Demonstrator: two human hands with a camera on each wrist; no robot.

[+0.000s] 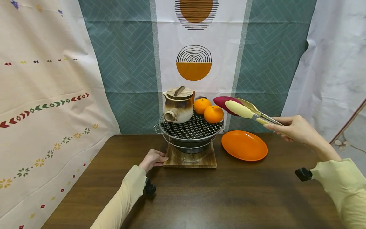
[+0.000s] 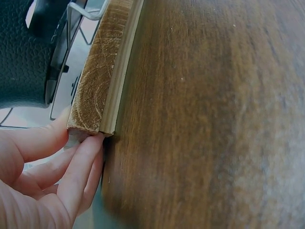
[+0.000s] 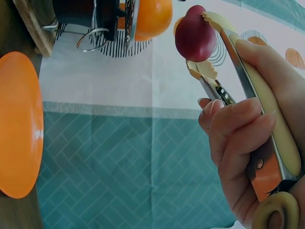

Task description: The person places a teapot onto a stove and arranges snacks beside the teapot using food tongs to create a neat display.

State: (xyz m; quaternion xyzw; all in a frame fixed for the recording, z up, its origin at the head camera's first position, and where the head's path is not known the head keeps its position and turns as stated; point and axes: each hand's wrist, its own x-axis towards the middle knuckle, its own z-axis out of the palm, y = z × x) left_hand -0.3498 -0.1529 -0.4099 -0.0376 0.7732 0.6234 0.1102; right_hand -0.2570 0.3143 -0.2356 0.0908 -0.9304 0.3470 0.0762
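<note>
My right hand grips kitchen tongs with cream-coloured tips and handles. Between the tips is a purple-red sweet potato, held in the air at the right of a round grill. In the right wrist view the sweet potato shows end-on, apart from the grill. My left hand holds the left edge of the wooden board under the grill. The left wrist view shows thumb and fingers at the corner of the board. Two oranges sit on the wire mesh.
A ceramic teapot with a wooden lid stands on the left of the mesh, side handle facing forward. An orange plate lies on the brown table, right of the grill. Behind hangs a patterned cloth.
</note>
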